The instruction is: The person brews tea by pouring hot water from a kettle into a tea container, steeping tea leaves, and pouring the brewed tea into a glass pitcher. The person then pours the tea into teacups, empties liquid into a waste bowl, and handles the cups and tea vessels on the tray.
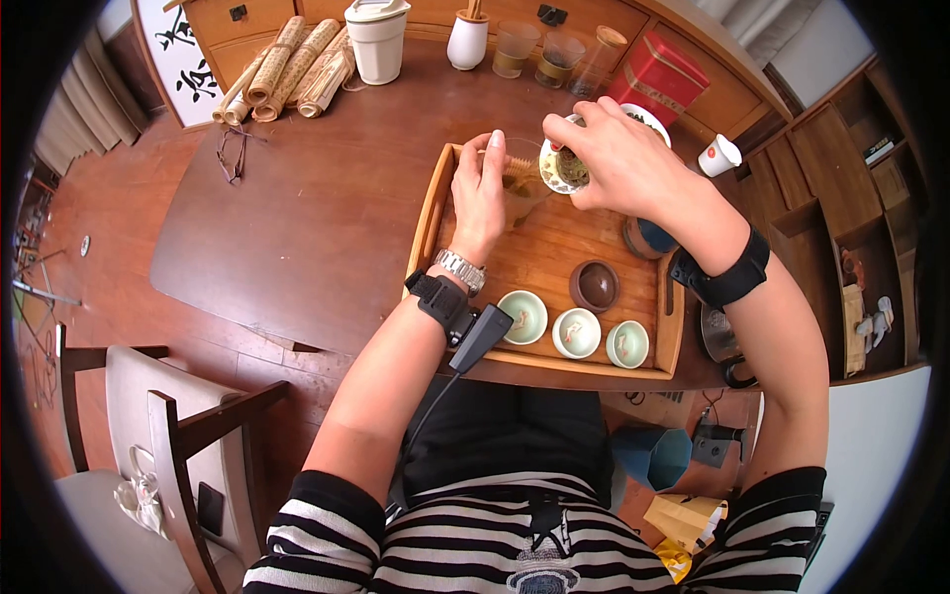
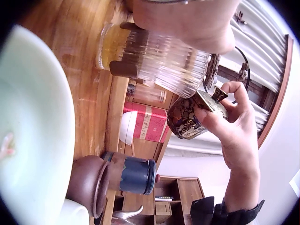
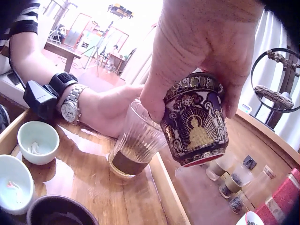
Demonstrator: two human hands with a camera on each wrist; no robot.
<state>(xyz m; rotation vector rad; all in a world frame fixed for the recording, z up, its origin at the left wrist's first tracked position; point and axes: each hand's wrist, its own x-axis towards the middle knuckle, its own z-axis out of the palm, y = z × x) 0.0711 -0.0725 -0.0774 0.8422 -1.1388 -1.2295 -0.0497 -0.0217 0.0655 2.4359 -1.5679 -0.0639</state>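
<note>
My right hand [image 1: 633, 163] grips a dark patterned lidded cup [image 3: 194, 124] by its rim and lid, tipped at the mouth of a ribbed glass [image 2: 164, 58]. The lid's knob [image 2: 219, 93] is between the fingers of my right hand [image 2: 239, 136]. My left hand [image 1: 478, 203] holds the glass's far side, fingers partly hidden. Amber liquid [image 2: 115, 44] lies low in the glass, behind a brown band. The glass [image 3: 138, 140] stands at the left of the wooden tray [image 1: 505, 259].
Three pale green cups [image 1: 577, 333] line the tray's near edge, beside a brown cup [image 1: 595, 286]. A blue canister [image 2: 137, 174] stands to the right. Behind the tray are a red box [image 1: 660, 74], glasses [image 1: 516, 49] and a white paper cup [image 1: 720, 155].
</note>
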